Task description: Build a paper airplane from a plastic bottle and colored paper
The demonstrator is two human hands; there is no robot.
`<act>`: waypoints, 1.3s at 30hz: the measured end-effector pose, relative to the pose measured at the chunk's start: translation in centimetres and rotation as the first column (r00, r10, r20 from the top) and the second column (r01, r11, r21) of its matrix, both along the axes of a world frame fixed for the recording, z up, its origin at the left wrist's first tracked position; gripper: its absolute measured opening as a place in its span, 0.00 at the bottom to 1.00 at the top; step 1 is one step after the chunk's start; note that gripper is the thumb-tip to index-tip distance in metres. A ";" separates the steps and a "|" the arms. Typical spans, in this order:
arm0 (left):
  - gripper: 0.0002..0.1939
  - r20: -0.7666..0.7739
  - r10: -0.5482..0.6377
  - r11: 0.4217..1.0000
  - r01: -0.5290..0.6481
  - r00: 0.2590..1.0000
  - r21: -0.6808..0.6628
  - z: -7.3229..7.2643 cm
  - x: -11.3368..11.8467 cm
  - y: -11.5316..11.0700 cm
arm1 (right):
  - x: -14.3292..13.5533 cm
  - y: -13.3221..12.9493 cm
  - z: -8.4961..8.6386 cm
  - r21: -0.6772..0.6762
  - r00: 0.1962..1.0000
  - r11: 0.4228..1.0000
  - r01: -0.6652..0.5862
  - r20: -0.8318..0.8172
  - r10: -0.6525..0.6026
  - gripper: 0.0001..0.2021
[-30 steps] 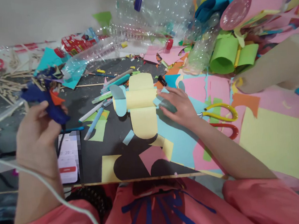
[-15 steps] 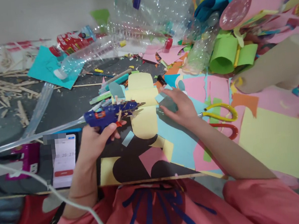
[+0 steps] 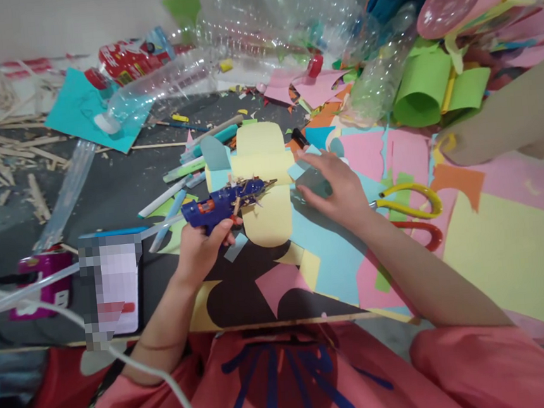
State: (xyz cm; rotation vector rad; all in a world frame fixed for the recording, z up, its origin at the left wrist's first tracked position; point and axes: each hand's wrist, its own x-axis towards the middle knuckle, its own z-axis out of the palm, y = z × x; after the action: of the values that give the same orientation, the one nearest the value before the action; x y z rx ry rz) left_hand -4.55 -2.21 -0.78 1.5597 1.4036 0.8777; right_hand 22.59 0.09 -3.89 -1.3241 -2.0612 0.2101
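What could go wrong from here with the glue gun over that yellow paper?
The glue gun in the left hand points its nozzle toward the right hand; if hot, it could burn those fingers.
Glue might drip onto the yellow paper shape beneath the nozzle.
The clear stick trailing from the gun passes by the phone and might snag it.

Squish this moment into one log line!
left hand: holds blue glue gun | right hand: at pale-blue paper | gun tip: over yellow paper shape

Pens [image 3: 184, 169] lie left of the paper model [image 3: 259, 164], scissors [image 3: 403, 209] right, bottles [image 3: 166, 80] behind
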 end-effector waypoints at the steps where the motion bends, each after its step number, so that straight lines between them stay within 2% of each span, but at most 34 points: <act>1: 0.14 0.008 0.004 1.000 -0.004 1.000 -0.007 -0.1 0.1 0.0 | 0.0 0.0 0.0 -0.001 1.000 1.000 -0.004 0.002 0.004 0.22; 6: 0.15 0.029 0.010 1.000 -0.009 1.000 -0.018 -0.4 0.5 0.0 | 0.1 0.1 0.1 0.011 1.000 1.000 -0.012 0.009 0.012 0.22; 13: 0.14 -0.050 0.042 0.988 -0.049 0.998 -0.146 0.7 1.3 -0.2 | 0.1 0.1 -0.2 0.072 0.999 0.997 -0.031 -0.022 0.033 0.22; 23: 0.14 -0.037 0.094 0.982 -0.099 0.995 -0.163 0.8 1.7 0.0 | 0.2 0.1 -0.1 0.031 0.999 0.999 -0.034 -0.011 0.034 0.22; 39: 0.13 -0.082 0.099 0.981 -0.111 0.992 -0.160 1.0 1.8 -0.2 | 0.2 0.1 -0.3 0.014 1.000 1.000 -0.021 0.022 0.021 0.23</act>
State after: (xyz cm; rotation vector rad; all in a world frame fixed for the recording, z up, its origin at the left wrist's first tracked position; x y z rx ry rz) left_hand -2.77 -2.42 0.23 1.4162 1.5817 0.7522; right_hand 22.75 0.21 -4.17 -1.3023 -2.0920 0.1909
